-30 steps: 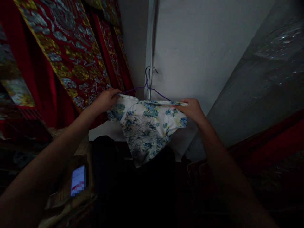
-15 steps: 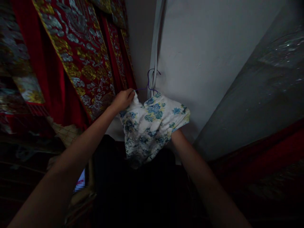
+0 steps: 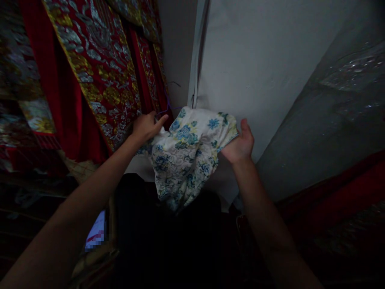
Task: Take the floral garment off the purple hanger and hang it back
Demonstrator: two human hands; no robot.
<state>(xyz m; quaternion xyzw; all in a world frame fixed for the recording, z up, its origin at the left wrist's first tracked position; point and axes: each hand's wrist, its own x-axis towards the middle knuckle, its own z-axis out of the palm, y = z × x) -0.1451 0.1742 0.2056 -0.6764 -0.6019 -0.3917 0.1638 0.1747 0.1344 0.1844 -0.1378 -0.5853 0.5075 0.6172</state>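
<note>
Between the fingers of both hands hangs a white floral garment [image 3: 185, 154], its left-hand shoulder at the left hand [image 3: 146, 127] and its opposite sleeve at the right hand [image 3: 240, 145], the body drooping in folds over the dark-clad lap [image 3: 168, 245]. Both forearms reach forward from the lower corners; the left hand is turned inward with its back showing, while the right is palm up, thumb raised. The left fingers are curled closed on the garment's shoulder, thumb stretched along the neckline; whether they also grip the purple hanger [image 3: 168, 105] cannot be told. The right hand is open, thumb well apart, the other fingers hidden by the sleeve. The hanger's neck and hook rise just beside the left thumb, with part of one arm running toward the garment. Beyond stands a pale wall [image 3: 255, 60], with embroidered red cloth [image 3: 105, 76] at left and clear plastic sheeting [image 3: 339, 100] at right. A lit phone [image 3: 96, 232] lies near the left forearm.
</note>
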